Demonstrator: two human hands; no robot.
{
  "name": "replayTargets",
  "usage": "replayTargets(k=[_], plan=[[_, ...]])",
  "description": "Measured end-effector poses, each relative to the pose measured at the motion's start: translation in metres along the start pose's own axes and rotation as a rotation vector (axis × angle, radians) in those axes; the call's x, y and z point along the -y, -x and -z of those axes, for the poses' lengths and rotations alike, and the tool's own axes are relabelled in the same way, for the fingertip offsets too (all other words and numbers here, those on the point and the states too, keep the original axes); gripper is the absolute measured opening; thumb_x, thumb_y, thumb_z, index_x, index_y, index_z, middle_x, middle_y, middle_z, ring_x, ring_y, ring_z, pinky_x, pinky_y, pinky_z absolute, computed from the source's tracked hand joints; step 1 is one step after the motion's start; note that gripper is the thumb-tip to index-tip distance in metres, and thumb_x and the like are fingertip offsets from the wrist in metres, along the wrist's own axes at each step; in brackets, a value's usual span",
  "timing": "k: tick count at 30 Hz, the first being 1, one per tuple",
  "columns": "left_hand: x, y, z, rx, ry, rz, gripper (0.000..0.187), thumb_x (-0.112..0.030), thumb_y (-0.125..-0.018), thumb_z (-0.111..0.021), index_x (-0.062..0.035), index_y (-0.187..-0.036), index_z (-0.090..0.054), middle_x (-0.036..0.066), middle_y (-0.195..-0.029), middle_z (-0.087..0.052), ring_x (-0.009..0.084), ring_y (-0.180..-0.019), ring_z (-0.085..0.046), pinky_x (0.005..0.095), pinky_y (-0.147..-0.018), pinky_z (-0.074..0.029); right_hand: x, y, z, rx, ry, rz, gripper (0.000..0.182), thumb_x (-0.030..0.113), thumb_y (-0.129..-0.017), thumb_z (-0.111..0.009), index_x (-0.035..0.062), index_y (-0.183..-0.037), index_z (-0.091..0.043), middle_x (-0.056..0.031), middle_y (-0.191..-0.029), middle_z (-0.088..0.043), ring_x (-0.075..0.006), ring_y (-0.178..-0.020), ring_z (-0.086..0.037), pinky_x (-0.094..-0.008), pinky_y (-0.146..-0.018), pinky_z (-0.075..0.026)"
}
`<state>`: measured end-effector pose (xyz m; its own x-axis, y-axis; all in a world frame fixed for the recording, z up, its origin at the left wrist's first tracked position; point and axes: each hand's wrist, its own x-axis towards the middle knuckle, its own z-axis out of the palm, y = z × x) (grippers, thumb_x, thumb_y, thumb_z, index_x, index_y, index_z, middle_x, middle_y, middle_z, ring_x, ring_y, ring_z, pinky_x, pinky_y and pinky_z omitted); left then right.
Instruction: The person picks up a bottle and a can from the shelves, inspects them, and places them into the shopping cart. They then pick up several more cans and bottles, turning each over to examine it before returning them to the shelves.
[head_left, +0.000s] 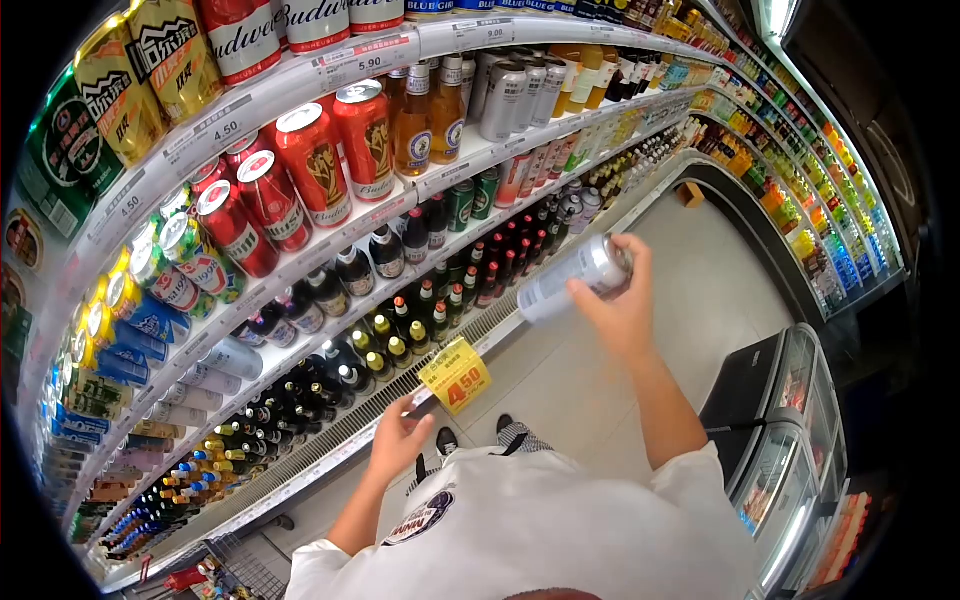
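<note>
While right hand grips one can (silvery), one yellow sign

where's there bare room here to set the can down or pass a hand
The widest bare patch is the tiled floor beyond the right hand and its silver can, bordered by the dark curved shelf base and black freezer. A smaller floor patch lies between the left forearm and lowest shelf. The lower bottle rows are crowded.

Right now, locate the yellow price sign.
In the head view, the yellow price sign is just below and left of centre, beside the person's left hand.
</note>
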<state>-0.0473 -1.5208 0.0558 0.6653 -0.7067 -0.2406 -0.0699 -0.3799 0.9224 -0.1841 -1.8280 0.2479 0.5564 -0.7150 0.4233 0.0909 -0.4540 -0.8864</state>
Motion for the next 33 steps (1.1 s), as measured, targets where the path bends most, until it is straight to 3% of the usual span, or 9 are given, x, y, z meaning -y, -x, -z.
replayTargets(k=[3,7,14,19,22,25,27,28,33], plan=[[0.029,0.011,0.023,-0.167,-0.096,0.119,0.055,-0.025,-0.086,-0.074,0.0037,-0.128,-0.053,0.015,-0.115,-0.062,0.0172,-0.084,-0.065,0.0321,-0.074,-0.053,-0.004,-0.072,-0.012,0.023,0.054,0.207,0.066,0.008,-0.076,-0.08,0.0059,-0.129,-0.04,-0.0117,-0.115,-0.052,-0.0169,-0.097,-0.059,-0.0318,-0.079,-0.054],[0.018,0.029,0.02,-0.403,-0.018,0.189,0.05,-0.022,-0.088,-0.072,0.0024,-0.128,-0.054,0.014,-0.113,-0.063,0.0174,-0.087,-0.064,0.0318,-0.074,-0.053,-0.012,-0.156,-0.03,0.004,0.248,0.401,0.065,0.014,-0.074,-0.082,0.0074,-0.127,-0.046,-0.0141,-0.112,-0.06,-0.0224,-0.097,-0.065,-0.034,-0.082,-0.053],[0.018,0.058,-0.064,-0.62,0.194,0.23,0.051,-0.022,-0.088,-0.071,0.0021,-0.13,-0.052,0.014,-0.111,-0.063,0.0187,-0.088,-0.063,0.0318,-0.076,-0.052,-0.05,-0.248,-0.068,0.153,0.325,0.508,0.063,0.024,-0.075,-0.08,0.0091,-0.127,-0.05,-0.0166,-0.122,-0.058,-0.0356,-0.11,-0.059,-0.0421,-0.091,-0.048],[0.073,0.125,-0.137,-0.645,-0.034,0.673,0.061,-0.031,-0.084,-0.073,0.0035,-0.129,-0.052,0.016,-0.103,-0.065,0.0197,-0.085,-0.064,0.0335,-0.073,-0.052,-0.073,-0.277,-0.084,0.203,0.366,0.609,0.064,0.026,-0.075,-0.08,0.01,-0.129,-0.05,-0.0186,-0.116,-0.061,-0.0383,-0.107,-0.06,-0.0439,-0.089,-0.049],[0.097,0.167,-0.184,-0.73,-0.006,0.822,0.062,-0.033,-0.083,-0.073,0.0068,-0.126,-0.052,0.015,-0.096,-0.067,0.0211,-0.082,-0.065,0.0344,-0.072,-0.053,-0.079,-0.286,-0.089,0.211,0.423,0.625,0.066,0.029,-0.075,-0.08,0.0125,-0.131,-0.048,-0.02,-0.112,-0.062,-0.0392,-0.1,-0.062,-0.0447,-0.083,-0.05],[0.077,0.186,-0.23,-0.93,0.33,0.941,0.058,-0.036,-0.082,-0.073,0.0101,-0.116,-0.059,0.014,-0.091,-0.069,0.0218,-0.08,-0.066,0.0351,-0.073,-0.053,-0.07,-0.294,-0.087,0.169,0.627,0.625,0.057,0.037,-0.078,-0.077,0.0127,-0.126,-0.056,-0.0191,-0.109,-0.055,-0.0379,-0.087,-0.065,-0.0442,-0.071,-0.053],[0.228,0.253,-0.308,-0.784,0.295,0.899,0.047,-0.031,-0.084,-0.072,0.0114,-0.103,-0.064,0.015,-0.088,-0.07,0.0211,-0.081,-0.066,0.0351,-0.074,-0.053,-0.075,-0.304,-0.09,0.18,0.672,0.643,0.053,0.038,-0.08,-0.076,0.0116,-0.123,-0.059,-0.0175,-0.11,-0.05,-0.0366,-0.081,-0.065,-0.0436,-0.064,-0.053],[0.196,0.252,-0.322,-0.794,0.334,0.987,0.046,-0.031,-0.084,-0.072,0.0112,-0.103,-0.064,0.015,-0.088,-0.07,0.021,-0.081,-0.066,0.0351,-0.074,-0.053,-0.074,-0.307,-0.09,0.219,0.721,0.636,0.052,0.043,-0.086,-0.069,0.0114,-0.125,-0.058,-0.0199,-0.104,-0.06,-0.0359,-0.075,-0.065,-0.0429,-0.064,-0.052],[0.103,0.254,-0.371,-0.758,0.503,1.088,0.044,-0.029,-0.084,-0.073,0.0098,-0.103,-0.065,0.015,-0.089,-0.07,0.0202,-0.082,-0.066,0.0349,-0.075,-0.053,-0.074,-0.317,-0.094,0.306,0.818,0.595,0.049,0.046,-0.088,-0.061,0.0137,-0.125,-0.057,-0.0206,-0.077,-0.069,-0.0396,-0.075,-0.068,-0.049,-0.066,-0.053]])
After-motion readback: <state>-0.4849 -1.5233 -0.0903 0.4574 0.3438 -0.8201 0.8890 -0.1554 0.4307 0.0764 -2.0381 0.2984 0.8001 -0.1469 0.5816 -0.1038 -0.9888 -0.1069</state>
